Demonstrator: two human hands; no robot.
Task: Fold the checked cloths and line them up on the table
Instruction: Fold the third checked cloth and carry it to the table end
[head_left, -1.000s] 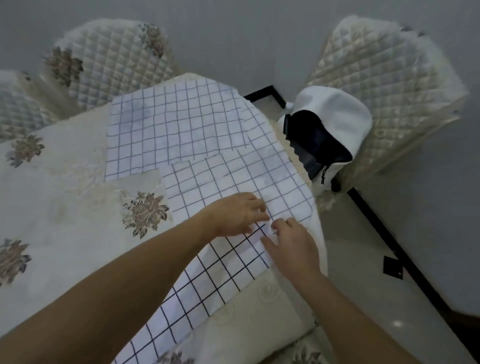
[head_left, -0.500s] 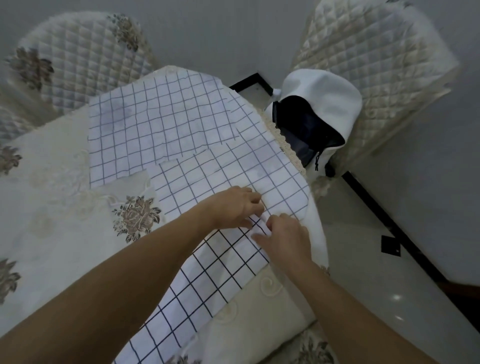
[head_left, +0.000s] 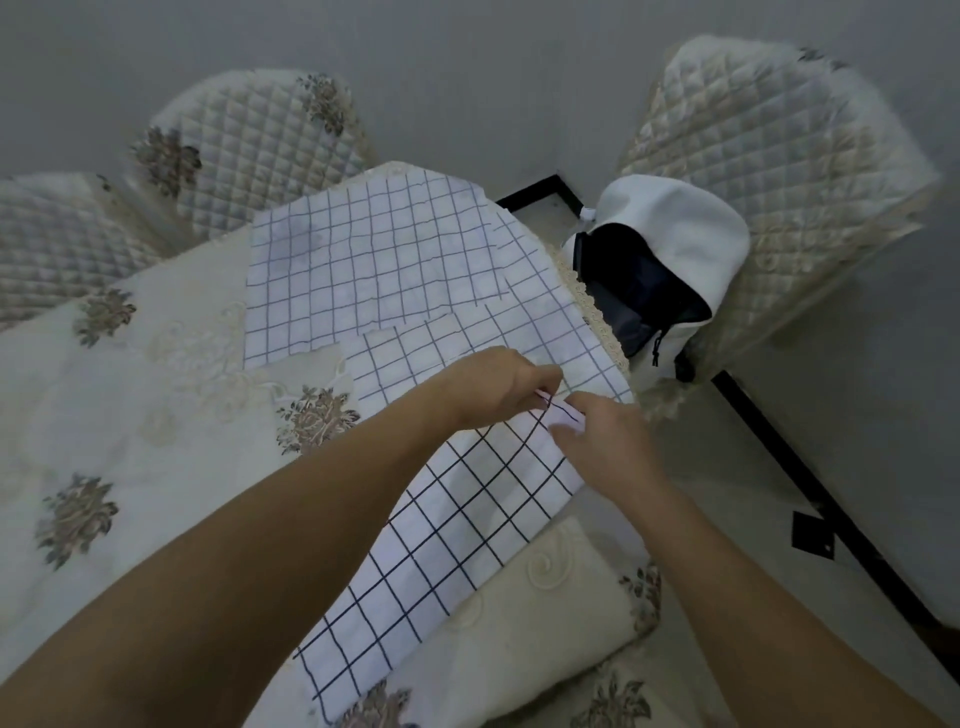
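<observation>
Lying limp mid-frame, the cloth (head_left: 457, 525) is pinched by left hand (head_left: 498, 387) and right hand (head_left: 608, 447). It is judged light; corners are best held.

White checked cloths (head_left: 447, 525) (dark grid); cream floral tablecloth (head_left: 130, 415).

so the white cloth with bold black checks (head_left: 457, 530) lies spread on the counter (head_left: 156, 415), far corner pinched up. Just beyond it, a faint blue-checked cloth (head_left: 545, 322), with a second faint-checked cloth (head_left: 374, 260) overlapping it.
</observation>
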